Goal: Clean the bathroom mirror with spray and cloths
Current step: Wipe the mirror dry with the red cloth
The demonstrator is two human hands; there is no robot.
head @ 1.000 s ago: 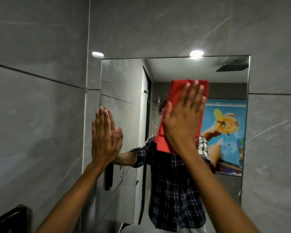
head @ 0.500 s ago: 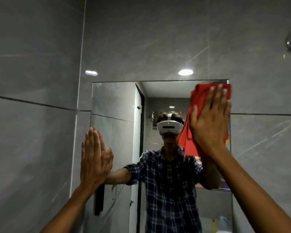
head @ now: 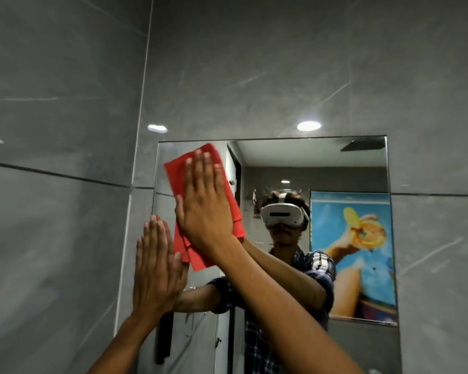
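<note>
A frameless rectangular mirror (head: 357, 168) hangs on the grey tiled wall ahead. My right hand (head: 204, 201) lies flat, fingers up, pressing a red cloth (head: 177, 171) against the mirror's upper left corner. The cloth hangs folded below my palm. My left hand (head: 157, 268) rests flat on the mirror's left edge, lower down, with nothing in it and its fingers together. No spray bottle is in view.
Grey tiled walls (head: 65, 211) close in on the left and behind the mirror. The mirror reflects a person in a checked shirt, a colourful poster (head: 354, 252) and a door. Ceiling lights glare on the tiles above.
My right hand has swept the red cloth from the mirror's top right corner across to its top left. My left hand stays flat at the left edge. The view has tilted upward.
</note>
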